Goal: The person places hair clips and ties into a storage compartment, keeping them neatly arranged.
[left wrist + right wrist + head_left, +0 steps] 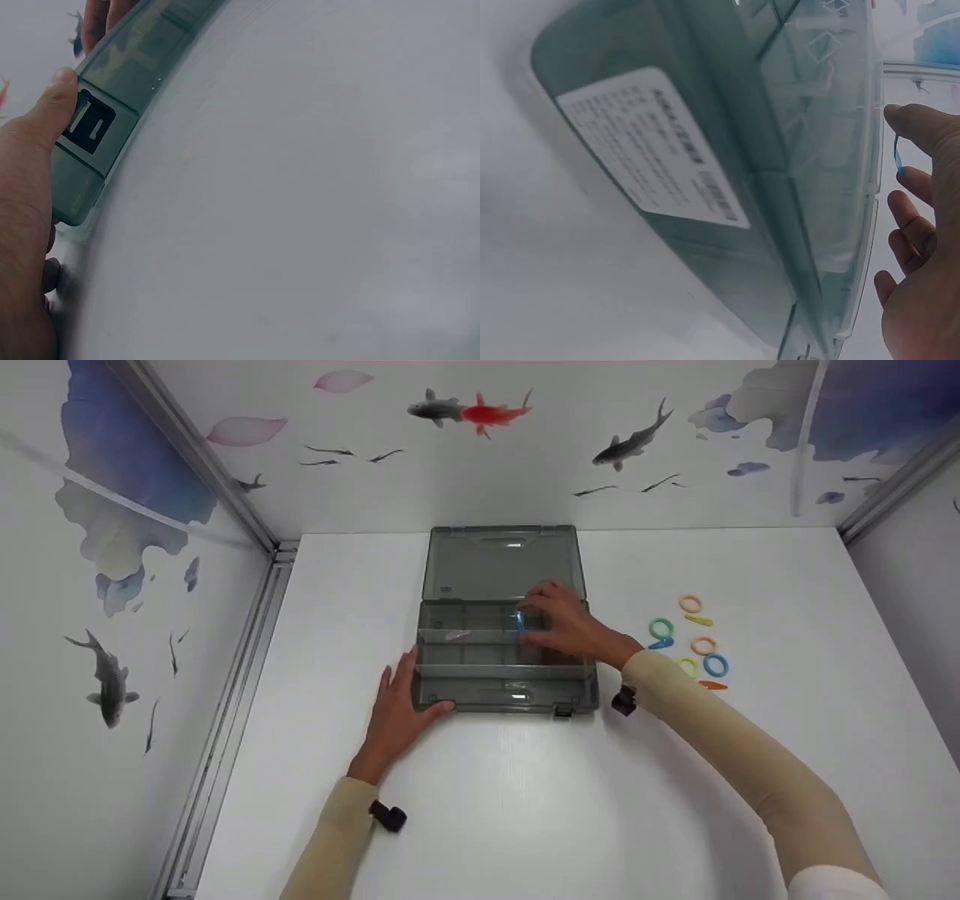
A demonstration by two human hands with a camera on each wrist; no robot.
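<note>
A grey see-through compartment box [510, 703] lies with its lid [504, 562] laid back toward the wall. Over its back row my right hand [566, 622] pinches a blue hair tie [519, 622] between thumb and index finger; the right wrist view shows only a thin blue curve of it, with the other fingers loosely bent. A pale pink hair clip [457, 635] lies at the left of that back row. My left hand [395, 709] rests against the front left corner, fingers stretched along the side and thumb on the front edge beside a dark latch [90, 121].
To the right of the box lie loose hair ties and clips: orange ties [690, 604], a green tie [661, 628], a blue tie [716, 665], a yellow clip [699, 620], a blue clip [661, 643] and an orange clip [713, 685]. A patterned wall [360, 495] stands behind.
</note>
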